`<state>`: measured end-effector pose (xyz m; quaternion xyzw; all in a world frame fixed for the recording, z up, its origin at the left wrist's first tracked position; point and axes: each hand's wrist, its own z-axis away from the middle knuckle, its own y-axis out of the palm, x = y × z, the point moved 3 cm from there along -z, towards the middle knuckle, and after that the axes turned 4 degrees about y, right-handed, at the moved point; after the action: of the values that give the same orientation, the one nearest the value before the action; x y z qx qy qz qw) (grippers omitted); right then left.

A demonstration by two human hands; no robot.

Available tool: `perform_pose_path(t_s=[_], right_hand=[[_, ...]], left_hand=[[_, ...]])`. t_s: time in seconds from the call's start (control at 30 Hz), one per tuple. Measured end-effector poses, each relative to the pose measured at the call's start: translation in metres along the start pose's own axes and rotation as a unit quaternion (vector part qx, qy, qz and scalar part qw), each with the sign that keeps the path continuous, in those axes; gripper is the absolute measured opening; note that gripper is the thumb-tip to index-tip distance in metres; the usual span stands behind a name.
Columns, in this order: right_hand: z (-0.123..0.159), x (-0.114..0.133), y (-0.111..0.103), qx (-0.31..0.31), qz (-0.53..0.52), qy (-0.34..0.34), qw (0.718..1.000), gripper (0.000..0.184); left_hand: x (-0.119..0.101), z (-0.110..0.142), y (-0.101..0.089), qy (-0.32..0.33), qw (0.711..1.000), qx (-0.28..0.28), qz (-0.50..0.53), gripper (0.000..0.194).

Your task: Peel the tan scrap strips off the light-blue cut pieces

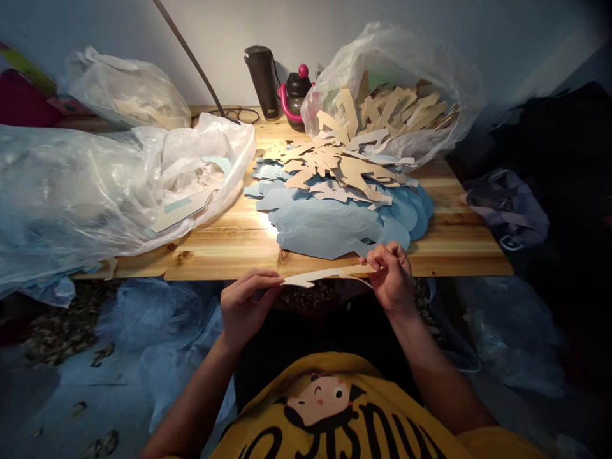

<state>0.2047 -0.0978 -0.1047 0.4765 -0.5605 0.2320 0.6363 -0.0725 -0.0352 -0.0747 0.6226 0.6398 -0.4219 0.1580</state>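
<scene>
My left hand [246, 306] and my right hand [393, 274] hold one flat pale cardboard cut-out [320, 276] between them, just below the near edge of the wooden table [229, 245]. The left fingers pinch its left end, the right fingers pinch its right end. A thin strip hangs from the piece near my right hand. Right behind it on the table lies a pile of blue cut-out sheets [335, 223] with tan cardboard shapes [335, 162] heaped on top.
A clear plastic bag of tan shapes [406, 95] lies open at the back right. A big clear bag [95, 185] covers the left of the table, another bag [124, 89] behind it. A black flask [262, 80] and a dark bottle with pink cap [297, 95] stand by the wall. Paper scraps litter the floor [62, 331].
</scene>
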Motion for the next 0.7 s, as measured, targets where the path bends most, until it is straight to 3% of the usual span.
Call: perform_pose_path(t_s=[0.07, 0.13, 0.2, 0.23, 0.5, 0.7], right_hand=[[0.002, 0.008, 0.002, 0.066, 0.159, -0.079, 0.982, 0.033], [0.002, 0.014, 0.008, 0.15, 0.316, -0.132, 0.927, 0.038], [-0.002, 0.018, 0.013, 0.189, 0.404, -0.164, 0.88, 0.02], [-0.005, 0.019, 0.016, 0.191, 0.42, -0.171, 0.87, 0.01], [-0.032, 0.007, 0.016, 0.149, 0.444, -0.13, 0.874, 0.007], [-0.037, -0.005, 0.007, 0.144, 0.417, -0.127, 0.888, 0.009]], left_hand=[[0.011, -0.002, 0.003, -0.098, 0.995, -0.004, 0.033, 0.005], [0.022, -0.006, 0.006, -0.192, 0.979, -0.017, 0.062, 0.012], [0.032, -0.012, 0.009, -0.256, 0.963, -0.032, 0.083, 0.02], [0.035, -0.016, 0.011, -0.273, 0.957, -0.038, 0.091, 0.022], [0.056, -0.032, 0.03, -0.28, 0.956, -0.06, 0.062, 0.039], [0.058, -0.037, 0.034, -0.242, 0.968, -0.048, -0.045, 0.015]])
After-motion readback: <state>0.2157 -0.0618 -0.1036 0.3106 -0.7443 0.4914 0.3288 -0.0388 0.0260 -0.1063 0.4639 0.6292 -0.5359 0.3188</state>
